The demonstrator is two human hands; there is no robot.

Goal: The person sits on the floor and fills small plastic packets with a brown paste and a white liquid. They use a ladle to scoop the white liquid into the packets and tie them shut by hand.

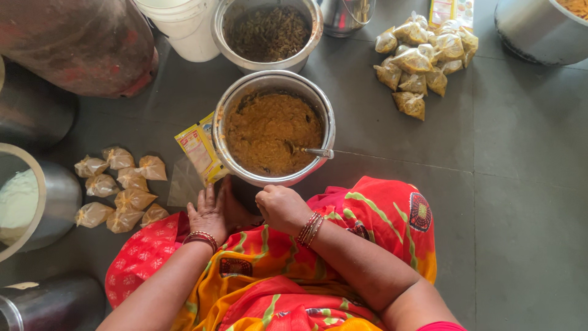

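just ahead of both sets of fingers i see the steel pot (228, 110) of brown mash. right hand (280, 207) is nearer, curled shut, maybe pinching something; left hand (208, 213) lies flat, fingers spread. spoon handle (318, 152) points right.

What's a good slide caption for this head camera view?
Seated on a grey floor, a person's left hand and right hand rest before a steel pot of brown curry, small tied bags alongside.

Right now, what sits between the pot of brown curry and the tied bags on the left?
In the head view, a yellow packet and a clear empty bag lie between the pot and the bags.
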